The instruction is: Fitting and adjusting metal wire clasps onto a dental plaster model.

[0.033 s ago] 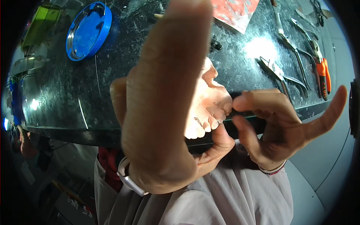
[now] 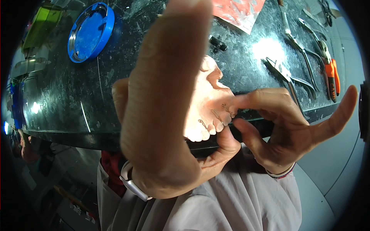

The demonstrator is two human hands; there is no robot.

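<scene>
A peach-coloured dental cast (image 2: 203, 96) is in my left hand (image 2: 160, 104), lifted at the near edge of the bench. The left thumb presses the front teeth from below; the large raised finger hides much of the cast's left side. Small bent wires (image 2: 202, 124) lie along the inner side of the teeth. At the cast's right side is my right hand (image 2: 283, 129), its index fingertip touching the side teeth by a wire. A gap shows between that fingertip and the thumb, and the little finger sticks out. Whether the thumb touches the cast, I cannot tell.
A blue round lid-like dish (image 2: 90, 36) with coiled wire is at the far left. Pliers (image 2: 283, 71) and orange-handled cutters (image 2: 331, 79) lie right on the dark bench (image 2: 115, 88). A small black piece (image 2: 218, 43) and a pink-stained sheet (image 2: 241, 13) sit beyond the cast.
The cast and my left hand have shifted slightly left. My right index finger and thumb have moved left with it, and the index fingertip now reaches over the side teeth.
</scene>
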